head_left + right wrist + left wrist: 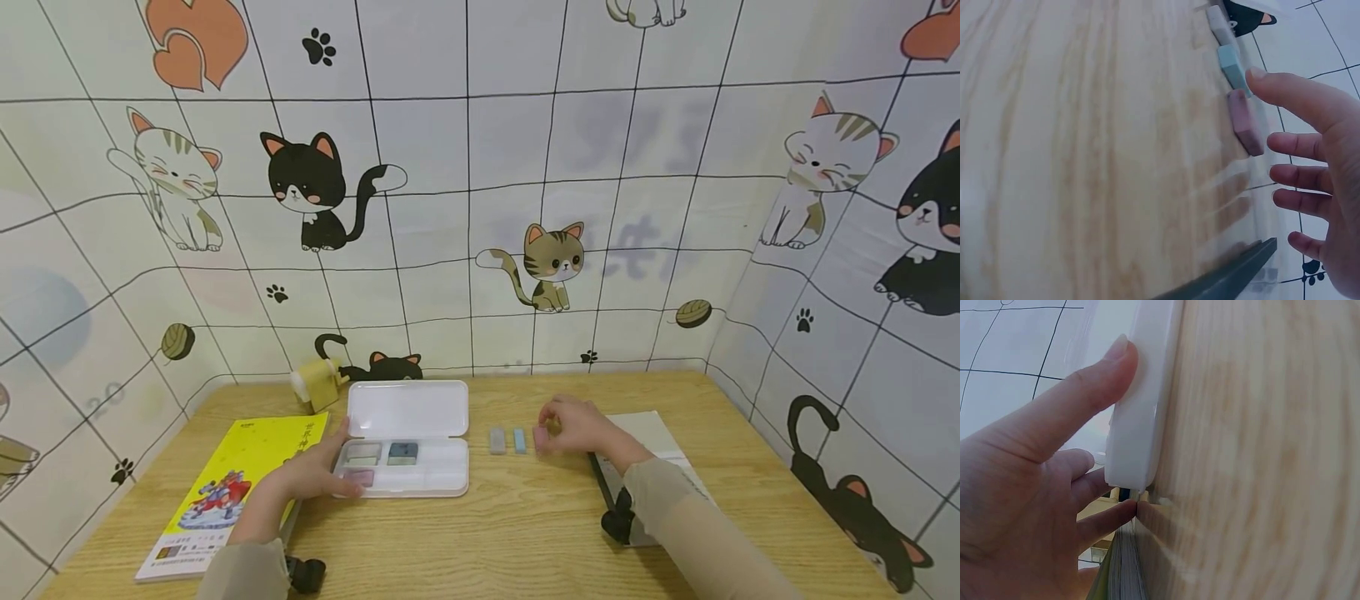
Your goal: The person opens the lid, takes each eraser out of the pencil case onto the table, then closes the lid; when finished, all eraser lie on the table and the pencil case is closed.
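Observation:
My left hand [315,467] rests at the left end of an open white pencil case [450,481]. Its thumb [1113,372] lies straight along the front wall, with the other fingers loosely extended by the end. Inside the case sit a pink block [358,477], a dark blue-grey block [402,452] and a pale one [363,455]. My right hand [577,427] hovers around a small pink eraser-like block [1245,123], thumb and fingers spread apart. Left of that block, a light blue one [520,441] and a grey one [497,441] stand in a row.
A yellow-covered book [225,475] lies at the left, partly under my left forearm. Behind it stands a yellow pencil sharpener-like object [318,384]. A pale notebook or folder [645,425] with a dark edge lies under my right forearm. Cat-patterned cloth walls [465,208] enclose the table.

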`<state>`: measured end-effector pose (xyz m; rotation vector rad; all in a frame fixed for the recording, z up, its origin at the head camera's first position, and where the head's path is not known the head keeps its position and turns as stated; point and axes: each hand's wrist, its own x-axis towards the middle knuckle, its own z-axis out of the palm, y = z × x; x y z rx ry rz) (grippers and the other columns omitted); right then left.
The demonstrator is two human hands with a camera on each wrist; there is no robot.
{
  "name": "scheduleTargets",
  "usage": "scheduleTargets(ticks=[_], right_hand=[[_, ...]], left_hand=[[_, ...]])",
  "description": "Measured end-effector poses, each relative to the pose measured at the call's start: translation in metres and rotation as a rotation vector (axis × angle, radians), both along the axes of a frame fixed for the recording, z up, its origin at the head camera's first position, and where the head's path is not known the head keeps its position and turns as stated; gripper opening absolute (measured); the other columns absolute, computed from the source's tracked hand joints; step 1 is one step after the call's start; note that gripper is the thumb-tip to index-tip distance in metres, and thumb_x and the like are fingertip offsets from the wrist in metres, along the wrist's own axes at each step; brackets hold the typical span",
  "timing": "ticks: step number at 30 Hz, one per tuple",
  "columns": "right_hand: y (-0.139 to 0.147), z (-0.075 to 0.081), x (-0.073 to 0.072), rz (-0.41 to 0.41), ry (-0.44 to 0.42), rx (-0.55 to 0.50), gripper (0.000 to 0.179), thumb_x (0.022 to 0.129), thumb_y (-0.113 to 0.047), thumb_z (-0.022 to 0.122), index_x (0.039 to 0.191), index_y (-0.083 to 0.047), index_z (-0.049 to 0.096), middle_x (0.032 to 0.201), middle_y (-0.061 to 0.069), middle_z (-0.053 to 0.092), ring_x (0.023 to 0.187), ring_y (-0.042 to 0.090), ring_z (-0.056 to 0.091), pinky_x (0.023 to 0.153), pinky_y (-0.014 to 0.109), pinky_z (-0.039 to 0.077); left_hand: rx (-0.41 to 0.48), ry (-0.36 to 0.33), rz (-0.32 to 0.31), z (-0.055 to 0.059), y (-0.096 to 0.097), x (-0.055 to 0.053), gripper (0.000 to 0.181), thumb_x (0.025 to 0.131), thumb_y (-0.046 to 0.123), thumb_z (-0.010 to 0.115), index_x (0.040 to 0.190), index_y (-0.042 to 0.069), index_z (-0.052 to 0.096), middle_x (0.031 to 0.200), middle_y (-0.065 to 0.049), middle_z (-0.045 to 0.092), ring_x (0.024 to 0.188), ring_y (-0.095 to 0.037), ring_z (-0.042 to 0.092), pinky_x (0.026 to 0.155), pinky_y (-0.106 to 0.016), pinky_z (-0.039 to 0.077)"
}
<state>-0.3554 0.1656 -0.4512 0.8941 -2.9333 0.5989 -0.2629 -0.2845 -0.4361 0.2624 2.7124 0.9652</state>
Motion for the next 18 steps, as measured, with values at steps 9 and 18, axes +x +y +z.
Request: scheduleTargets(ticks=[9,18], right_hand=[[-0.020,0.024,0.001,0.149,-0.056,-0.076,0.031,0.082,-0.028,0.076,0.104,-0.009,0.068,0.095,-0.001,0.063,0.082,0.016,0.054,0.069,0.035,0.047],[-0.064,0.038,0.002,0.317,-0.182,-0.082,0.028,0.085,-0.017,0.074,0.111,-0.010,0.067,0.091,-0.004,0.061,0.077,0.014,0.055,0.069,0.032,0.047]], left_hand=[[0.012,0.002,-0.001,0.000,-0.002,0.000,0.122,0.070,0.041,0.085,0.155,0.002,0.006,0.159,-0.023,0.010,0.143,-0.043,0.013,0.111,-0.063,0.011],[0.015,0.007,-0.002,0.000,-0.001,0.000,0.121,0.070,0.042,0.084,0.155,0.002,0.007,0.158,-0.024,0.012,0.142,-0.044,0.016,0.111,-0.063,0.013]])
